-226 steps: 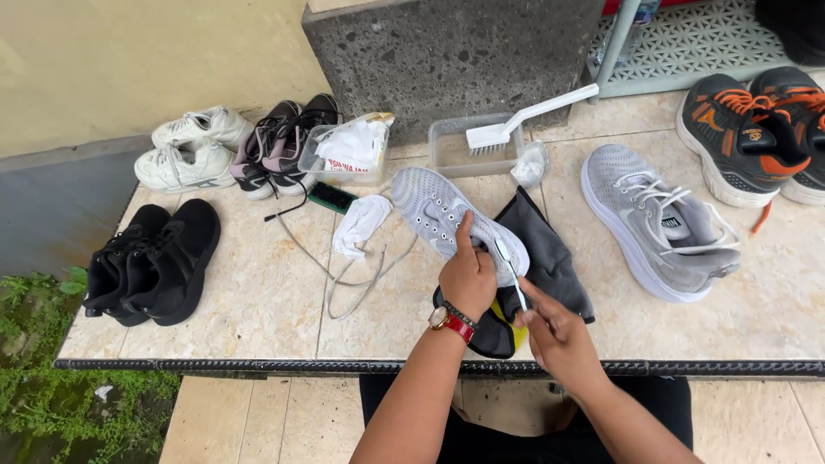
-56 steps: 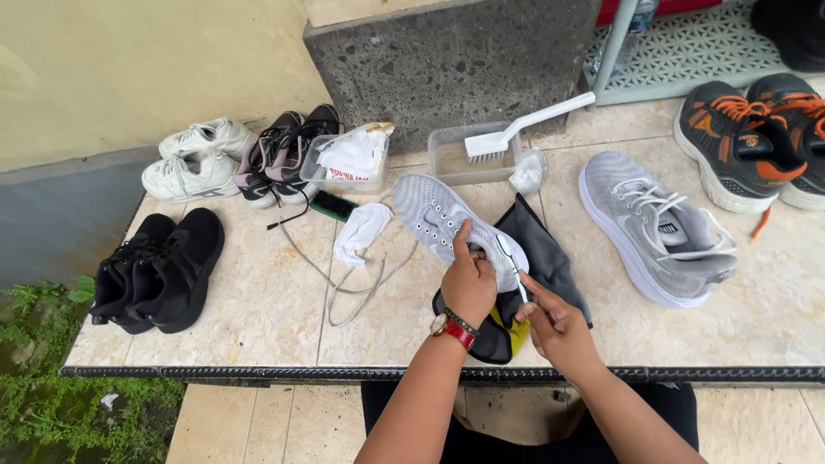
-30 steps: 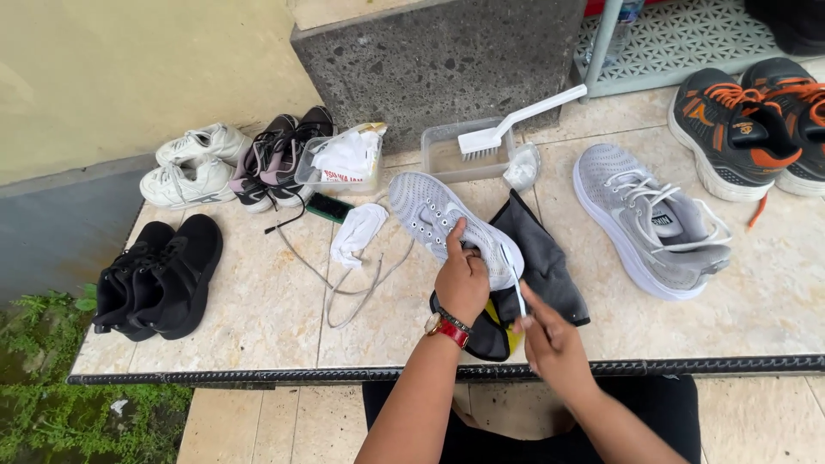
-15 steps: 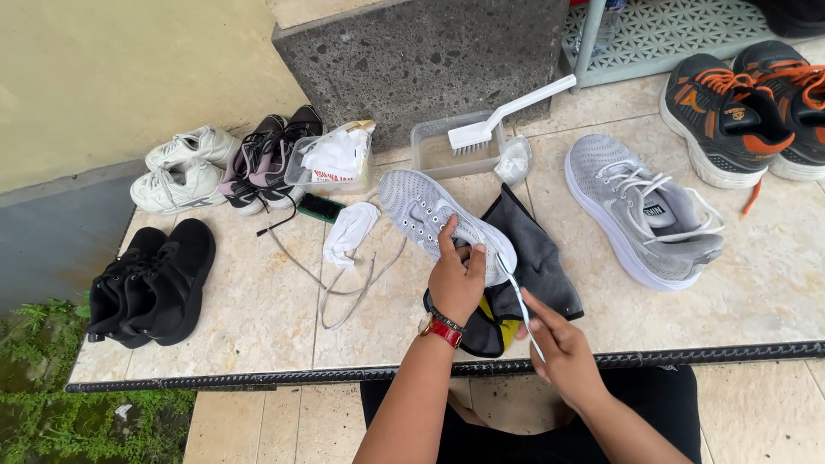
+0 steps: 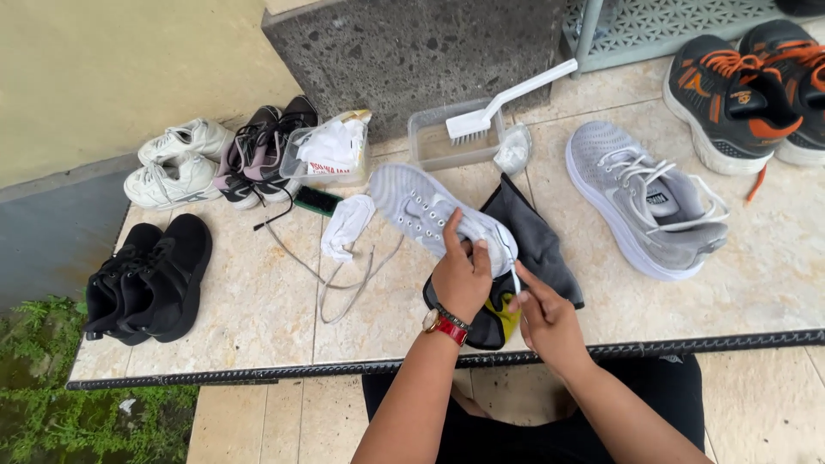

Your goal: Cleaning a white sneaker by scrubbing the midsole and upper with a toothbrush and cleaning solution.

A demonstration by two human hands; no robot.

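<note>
— What's in front of you, biggest first?

— The pale stone-tiled worktop (image 5: 258,301) carries everything. On it I count seven shoes besides the one I'm working on: a pair of black and orange trainers (image 5: 743,94) at the far right, one grey knit trainer with white laces (image 5: 644,202) lying alone, a pair of black trainers (image 5: 146,279) at the left edge, a pair of white trainers (image 5: 176,163) at the back left, and a pair of dark mauve trainers (image 5: 266,150) just beside those.

— And the shoe you're handling?

— It's a light grey mesh trainer (image 5: 430,210), its toe pointing to the far left, lying partly on one dark grey cloth (image 5: 537,245). Its eyelets look empty near the toe. My left hand (image 5: 461,275) presses down on its heel end, fingers closed over the upper. My right hand (image 5: 546,318) sits just beside, fingers pinching a thin white lace (image 5: 514,279) that runs up to the shoe.

— Smaller bits?

— One clear plastic tub (image 5: 451,142) with one white scrubbing brush (image 5: 507,99) resting across it, one clear box holding a white bag (image 5: 331,155), one white insole (image 5: 346,225), and one loose grey lace (image 5: 344,275) curling over the tiles.
</note>
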